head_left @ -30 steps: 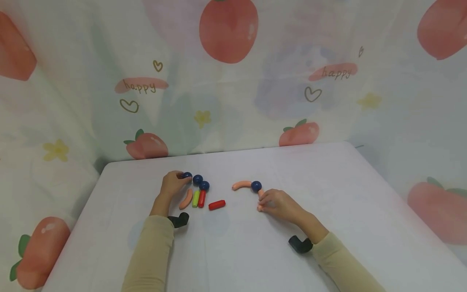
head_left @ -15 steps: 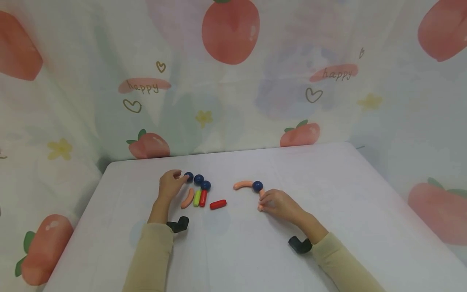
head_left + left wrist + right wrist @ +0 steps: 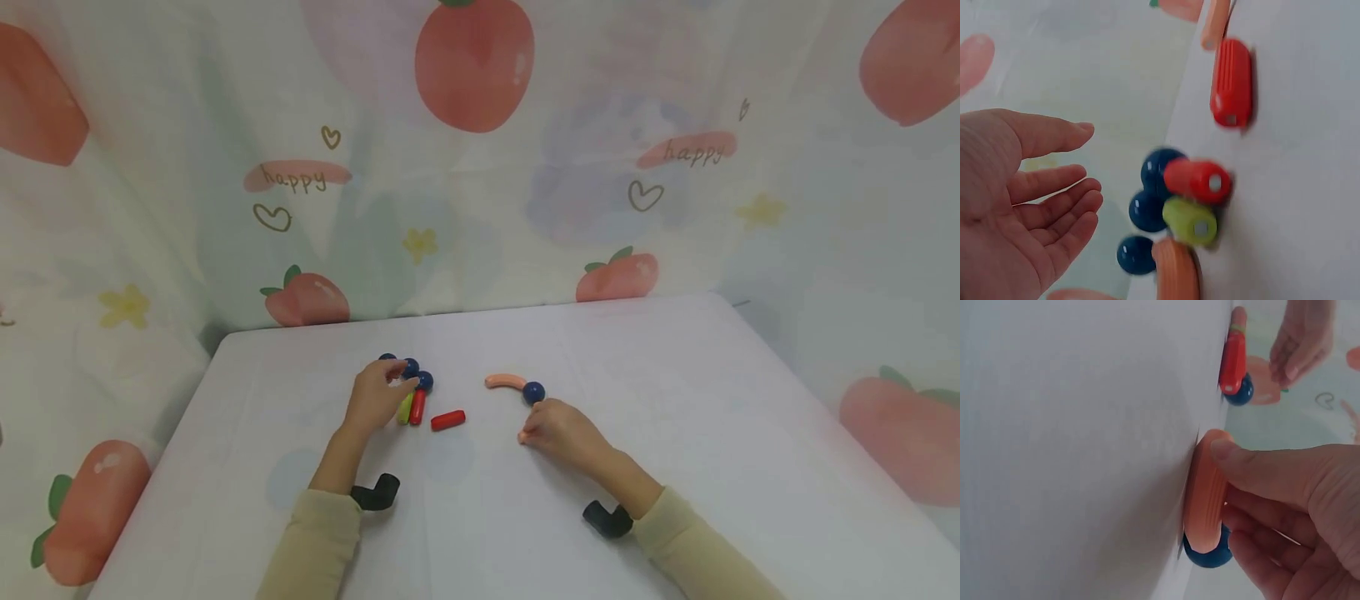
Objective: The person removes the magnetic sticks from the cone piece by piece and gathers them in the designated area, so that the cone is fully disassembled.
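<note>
My left hand (image 3: 371,400) hovers with its fingers apart and holds nothing, as the left wrist view shows too. Below it in the head view are three blue balls (image 3: 424,381), a red rod (image 3: 417,408) and a lime-green rod (image 3: 405,410). An orange curved rod (image 3: 1177,272) beside them is hidden in the head view but shows in the left wrist view. Between thumb and fingers, my right hand (image 3: 566,429) pinches another orange curved rod (image 3: 1205,497), its far end at a blue ball (image 3: 533,392). From that ball a further orange curved rod (image 3: 506,381) extends leftward.
A loose red rod (image 3: 447,420) lies on the white table (image 3: 480,525) between the two groups. Black wrist mounts (image 3: 377,493) jut inward from both wrists. Behind the table hangs a fruit-printed cloth (image 3: 472,192).
My left hand has left the far-left blue ball and shifted right and nearer, over the rods. My right hand has drawn its orange curved rod slightly nearer and left; the joined ball and rod moved along.
</note>
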{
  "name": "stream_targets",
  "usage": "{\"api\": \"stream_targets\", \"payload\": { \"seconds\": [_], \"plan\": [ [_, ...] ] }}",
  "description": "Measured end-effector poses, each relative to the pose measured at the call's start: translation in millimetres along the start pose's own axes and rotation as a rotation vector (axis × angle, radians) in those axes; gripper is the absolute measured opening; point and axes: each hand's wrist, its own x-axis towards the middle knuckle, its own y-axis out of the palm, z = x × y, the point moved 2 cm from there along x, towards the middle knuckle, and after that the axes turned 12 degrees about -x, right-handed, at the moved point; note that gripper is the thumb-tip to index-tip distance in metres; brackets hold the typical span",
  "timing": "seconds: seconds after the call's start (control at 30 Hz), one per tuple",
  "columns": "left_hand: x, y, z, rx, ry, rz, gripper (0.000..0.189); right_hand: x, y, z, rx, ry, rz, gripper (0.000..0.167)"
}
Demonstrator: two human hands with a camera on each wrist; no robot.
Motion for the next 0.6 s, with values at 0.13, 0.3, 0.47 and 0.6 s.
{"api": "stream_targets", "payload": {
  "seconds": [0.13,0.3,0.47,0.6],
  "plan": [
    [-9.6,13.5,-16.1,0.011,0.064,0.056,0.041,0.2,0.7,5.1,-0.012,0.020,0.005,0.006],
    [-20.5,34.1,-25.2,0.054,0.144,0.124,0.039,-0.9,1.0,4.8,0.005,0.044,0.015,0.006],
    [-32.4,64.7,-25.7,0.088,0.176,0.285,0.037,-2.6,-10.0,-9.5,0.186,0.254,-0.028,0.015],
    [-36.0,89.6,-25.5,0.108,0.158,0.384,0.036,1.8,-21.3,-32.4,0.241,0.419,-0.087,0.019]
  ]
}}
